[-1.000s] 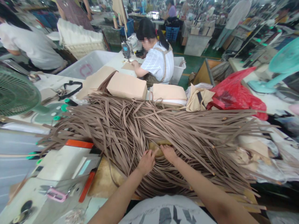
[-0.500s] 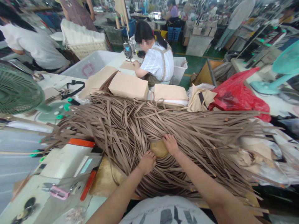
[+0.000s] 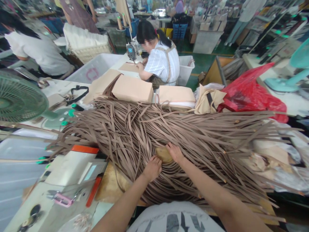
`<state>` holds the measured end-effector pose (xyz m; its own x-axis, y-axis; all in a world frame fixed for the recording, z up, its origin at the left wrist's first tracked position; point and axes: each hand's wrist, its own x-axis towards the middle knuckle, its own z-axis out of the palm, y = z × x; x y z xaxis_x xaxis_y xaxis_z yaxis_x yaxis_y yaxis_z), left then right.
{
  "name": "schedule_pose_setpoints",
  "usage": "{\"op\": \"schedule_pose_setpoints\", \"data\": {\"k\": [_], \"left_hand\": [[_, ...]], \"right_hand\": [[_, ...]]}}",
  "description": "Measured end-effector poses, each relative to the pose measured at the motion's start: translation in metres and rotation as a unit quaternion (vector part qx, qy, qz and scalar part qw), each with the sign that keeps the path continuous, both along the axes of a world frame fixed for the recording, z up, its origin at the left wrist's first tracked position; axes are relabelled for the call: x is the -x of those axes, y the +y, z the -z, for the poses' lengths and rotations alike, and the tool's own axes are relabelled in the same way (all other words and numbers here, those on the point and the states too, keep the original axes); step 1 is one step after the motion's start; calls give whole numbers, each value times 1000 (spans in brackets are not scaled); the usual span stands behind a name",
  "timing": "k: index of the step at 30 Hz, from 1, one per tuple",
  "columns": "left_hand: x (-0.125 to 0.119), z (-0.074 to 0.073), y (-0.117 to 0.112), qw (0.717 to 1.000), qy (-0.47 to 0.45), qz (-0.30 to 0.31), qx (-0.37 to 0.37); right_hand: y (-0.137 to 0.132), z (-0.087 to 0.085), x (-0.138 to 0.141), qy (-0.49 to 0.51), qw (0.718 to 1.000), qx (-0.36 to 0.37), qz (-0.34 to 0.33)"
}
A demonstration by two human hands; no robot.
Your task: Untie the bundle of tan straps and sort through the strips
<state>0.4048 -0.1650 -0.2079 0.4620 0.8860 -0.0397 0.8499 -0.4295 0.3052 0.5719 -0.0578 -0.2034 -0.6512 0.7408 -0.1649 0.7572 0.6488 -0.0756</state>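
Observation:
A big heap of long brown straps (image 3: 154, 135) covers the table before me. My left hand (image 3: 152, 168) rests on the straps at the near side, fingers curled down into them. Just beyond it my right hand (image 3: 175, 152) presses its fingers on the heap. Between the two hands a small tan leather piece (image 3: 163, 154) shows through a gap in the straps; both hands touch its edge. What the fingers hold under the straps is hidden.
A sewing machine (image 3: 74, 167) with an orange stripe stands at my left, pink snips (image 3: 60, 199) near it. A green fan (image 3: 19, 100) is far left. Stacked tan panels (image 3: 132, 88) lie beyond the heap, a red bag (image 3: 251, 93) to the right. A person (image 3: 160, 61) sews ahead.
My right hand went further up the heap and came slightly back; the gap in the straps opened and the tan piece shows more. My left hand stayed almost in place.

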Motion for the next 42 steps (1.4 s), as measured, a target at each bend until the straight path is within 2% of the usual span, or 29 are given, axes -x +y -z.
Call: {"op": "schedule_pose_setpoints", "data": {"k": [8,13,17,20,24,27,29,32,36,38,42], "left_hand": [[-6,-4,1,1000,6,-11,19],[-11,-5,2,998,22,-46,20],[-15,-2,4,997,43,-55,30],[-16,2,2,997,57,-53,25],[-16,4,-1,997,76,-33,10],[-13,3,0,997,77,-2,-2],[-10,1,3,997,65,30,-12],[-4,-1,10,996,34,79,-28],[3,-1,16,993,1,115,-7],[6,0,16,993,-7,118,-3],[11,1,12,996,-19,90,-12]], "right_hand": [[-8,10,1,24,1000,16,-1],[-41,18,-5,34,997,64,-15],[-66,13,-10,37,995,88,-23],[-57,6,-16,42,995,94,-14],[-21,3,-20,43,996,52,58],[-6,6,-19,41,997,40,48],[-11,8,-18,36,998,44,30],[-37,7,-18,22,998,61,3],[-64,1,-18,11,995,85,-45],[-58,-3,-15,2,997,69,-23],[-20,-6,4,-15,997,-4,69]]}}
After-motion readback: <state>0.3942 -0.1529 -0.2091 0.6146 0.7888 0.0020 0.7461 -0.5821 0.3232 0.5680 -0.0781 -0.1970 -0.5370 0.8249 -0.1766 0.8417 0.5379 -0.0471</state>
